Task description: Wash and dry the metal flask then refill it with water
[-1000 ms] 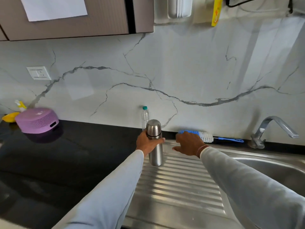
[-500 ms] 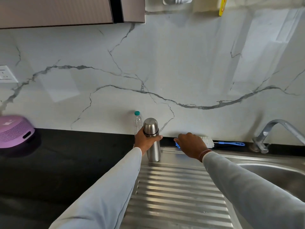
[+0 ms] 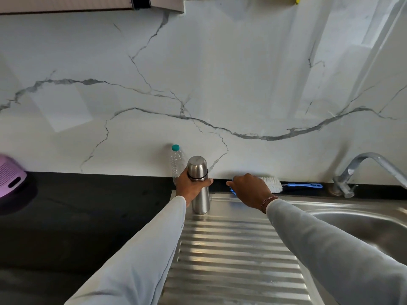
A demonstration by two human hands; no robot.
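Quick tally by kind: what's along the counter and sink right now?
Metal flask: 1
Plastic bottle: 1
Bottle brush: 1
Tap: 1
Purple container: 1
Total: 5

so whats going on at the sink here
A person stands at a kitchen counter. Their left hand grips the metal flask, which stands upright and capped at the back of the steel draining board. Their right hand reaches over the blue end of a bottle brush lying along the wall; whether it has a grip on it is hidden. The tap shows no water running, so washing seems not yet begun.
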